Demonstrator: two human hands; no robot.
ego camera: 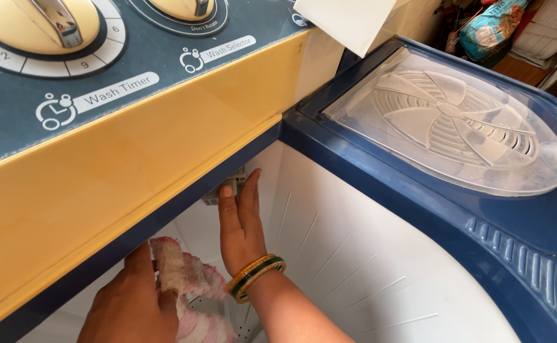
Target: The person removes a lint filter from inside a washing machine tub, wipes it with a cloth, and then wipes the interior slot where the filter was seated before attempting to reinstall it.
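Our left hand (129, 305) bunches a soft, light pink-and-white cloth (189, 289) in closed fingers; our right hand (241, 228), flat and open, presses the small grey filter housing (228, 187) on the white tub wall (355, 254).

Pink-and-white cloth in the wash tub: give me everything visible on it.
The cloth is a soft, fluffy-looking fabric with pink and white stripes or checks and a darker pink edge at the top. It is bunched and crumpled, not spread out. The left hand grips it from the left, fingers closed around its folds, inside the white tub below the yellow panel edge. Its right side lies close to the wrist of the right hand, by the bangles; contact is unclear. Its lower part runs out of frame.
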